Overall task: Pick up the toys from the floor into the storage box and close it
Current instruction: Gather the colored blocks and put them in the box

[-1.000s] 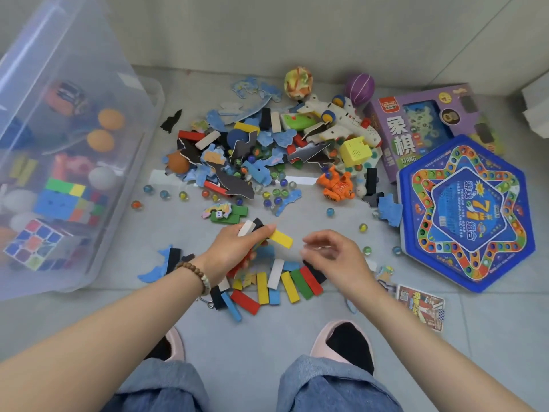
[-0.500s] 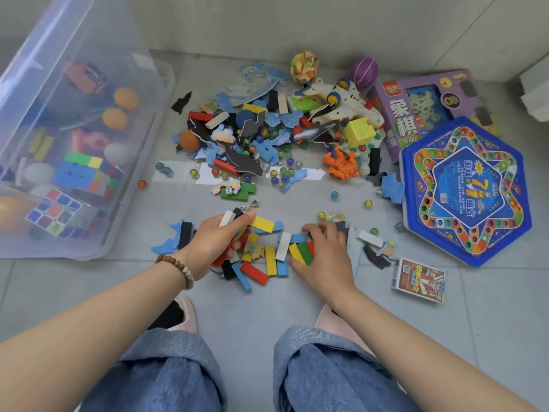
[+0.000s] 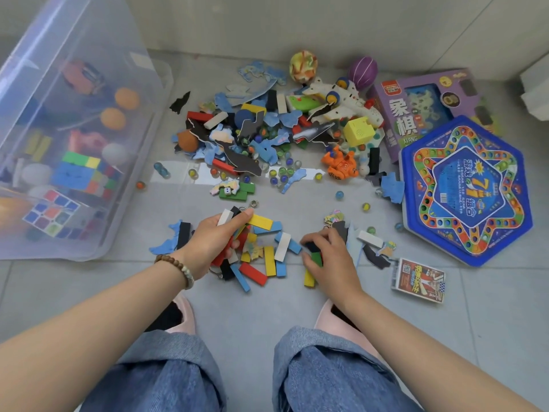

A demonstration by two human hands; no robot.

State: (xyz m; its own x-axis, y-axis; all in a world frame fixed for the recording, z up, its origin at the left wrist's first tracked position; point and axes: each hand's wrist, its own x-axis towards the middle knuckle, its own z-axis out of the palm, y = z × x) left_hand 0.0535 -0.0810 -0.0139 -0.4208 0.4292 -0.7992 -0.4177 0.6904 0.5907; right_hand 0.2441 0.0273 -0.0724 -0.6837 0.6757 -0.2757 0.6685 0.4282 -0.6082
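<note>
Your right hand (image 3: 332, 257) now curls its fingers round a black block (image 3: 312, 247) and a green block (image 3: 317, 258); half a second ago it lay flatter. Your left hand (image 3: 214, 242) still grips a white block (image 3: 225, 217) with others. The loose blocks (image 3: 269, 257) lie on the floor (image 3: 267, 310) between your hands, and the storage box (image 3: 98, 254) stands to their left.

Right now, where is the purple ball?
In the head view, the purple ball lies right of centre by the back wall, between the yellow patterned ball and the purple chess box.
</note>
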